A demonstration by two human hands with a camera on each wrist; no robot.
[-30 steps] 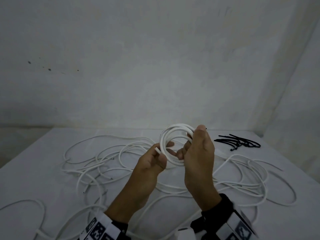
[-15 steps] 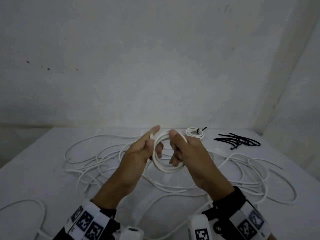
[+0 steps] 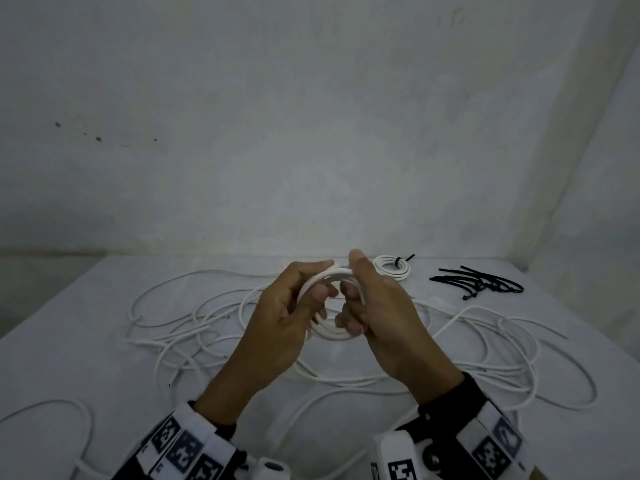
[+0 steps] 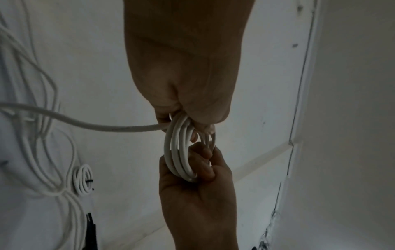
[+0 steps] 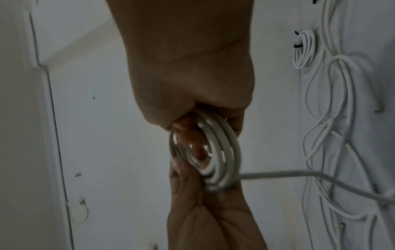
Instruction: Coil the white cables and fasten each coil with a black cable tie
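Both hands hold one small coil of white cable (image 3: 330, 332) above the table's middle. My left hand (image 3: 294, 306) grips the coil's left side, fingers curled through the ring (image 4: 177, 152). My right hand (image 3: 367, 303) grips the right side, thumb up on the top of the coil (image 5: 215, 152). A loose tail of the same cable (image 4: 85, 124) runs off sideways from the coil to the table. A finished coil (image 3: 392, 268) fastened with a black tie lies at the far edge. A bundle of black cable ties (image 3: 481, 284) lies at the far right.
Several loose white cables (image 3: 194, 327) sprawl in loops across the white table (image 3: 69, 341), on both sides of the hands and under them. A plain wall stands behind the table, and another wall closes the right side.
The coil has come lower and slightly left. My right hand turned from covering the coil's right side to gripping it thumb-up, uncovering the finished coil behind. My left hand closed further round the ring.
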